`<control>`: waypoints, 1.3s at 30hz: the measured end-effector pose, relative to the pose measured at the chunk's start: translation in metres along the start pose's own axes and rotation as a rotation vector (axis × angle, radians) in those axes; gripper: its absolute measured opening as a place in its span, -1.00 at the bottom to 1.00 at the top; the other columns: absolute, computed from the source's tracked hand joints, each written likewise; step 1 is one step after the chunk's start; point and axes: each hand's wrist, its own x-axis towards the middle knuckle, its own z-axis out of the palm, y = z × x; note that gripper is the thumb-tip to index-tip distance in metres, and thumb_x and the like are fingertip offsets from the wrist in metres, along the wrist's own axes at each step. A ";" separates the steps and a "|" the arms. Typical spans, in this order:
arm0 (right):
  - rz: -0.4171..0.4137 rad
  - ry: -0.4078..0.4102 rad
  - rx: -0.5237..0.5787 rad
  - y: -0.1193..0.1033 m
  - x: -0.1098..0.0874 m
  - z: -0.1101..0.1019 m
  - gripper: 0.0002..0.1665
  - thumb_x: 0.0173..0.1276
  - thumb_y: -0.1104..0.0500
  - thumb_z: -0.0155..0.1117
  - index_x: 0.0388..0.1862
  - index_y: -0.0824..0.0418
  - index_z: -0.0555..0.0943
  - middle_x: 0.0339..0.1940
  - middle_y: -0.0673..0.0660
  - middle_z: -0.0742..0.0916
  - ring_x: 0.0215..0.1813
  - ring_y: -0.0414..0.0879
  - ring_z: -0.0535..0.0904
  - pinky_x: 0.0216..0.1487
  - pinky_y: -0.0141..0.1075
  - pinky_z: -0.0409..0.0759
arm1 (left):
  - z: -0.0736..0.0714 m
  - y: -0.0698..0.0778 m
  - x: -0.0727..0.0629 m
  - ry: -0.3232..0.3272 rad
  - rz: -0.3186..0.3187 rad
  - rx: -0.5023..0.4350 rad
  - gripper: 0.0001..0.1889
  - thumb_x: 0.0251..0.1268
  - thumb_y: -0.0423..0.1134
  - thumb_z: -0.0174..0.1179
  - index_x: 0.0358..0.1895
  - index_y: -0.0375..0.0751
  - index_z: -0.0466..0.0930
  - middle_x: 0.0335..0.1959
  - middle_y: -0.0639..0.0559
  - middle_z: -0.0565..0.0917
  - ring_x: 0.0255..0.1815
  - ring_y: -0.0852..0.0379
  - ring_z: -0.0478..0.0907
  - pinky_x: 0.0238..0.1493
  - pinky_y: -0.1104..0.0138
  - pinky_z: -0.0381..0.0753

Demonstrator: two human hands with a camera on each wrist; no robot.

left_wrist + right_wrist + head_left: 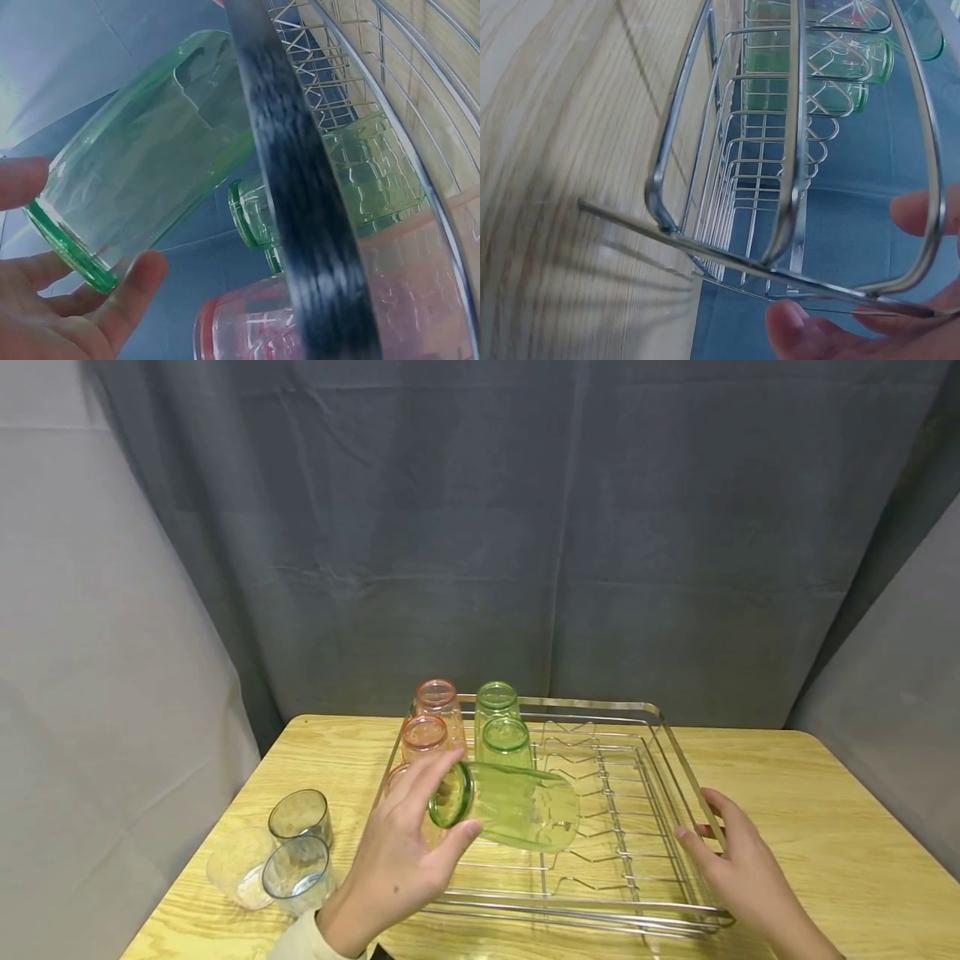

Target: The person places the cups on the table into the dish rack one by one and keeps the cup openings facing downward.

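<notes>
My left hand (pixel 408 852) holds a green drinking glass (pixel 525 806) by its thick base, thumb and fingers around the ring. The glass lies tilted on its side above the wire dish rack (pixel 585 702), its mouth toward the right. Just beyond it, two more green glasses (pixel 506 752) stand upside down in the rack. To their left are pink glasses (pixel 437 706), also base up, the nearest partly hidden behind my left hand. My right hand (pixel 738 860) grips the rack's right rim, thumb on the inner side and fingers outside.
Left of the rack on the wooden table (pixel 795 793) stand a smoky grey glass (pixel 302 817), a bluish clear glass (pixel 296 878) and a paler clear glass (pixel 238 867). Wavy wire dividers (pixel 588 835) run across the rack's right part. A grey curtain (pixel 480 543) hangs behind the table.
</notes>
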 end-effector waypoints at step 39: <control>-0.012 -0.007 -0.069 -0.005 -0.003 0.000 0.02 0.53 -0.17 0.04 0.57 0.47 -0.13 0.41 0.53 0.37 0.09 0.16 0.65 -0.29 -0.28 0.55 | 0.031 0.005 0.003 -0.210 -0.009 0.180 -0.34 0.21 -0.12 0.36 0.39 -0.13 0.40 0.26 -0.09 0.53 0.18 -0.04 0.52 0.14 0.06 0.58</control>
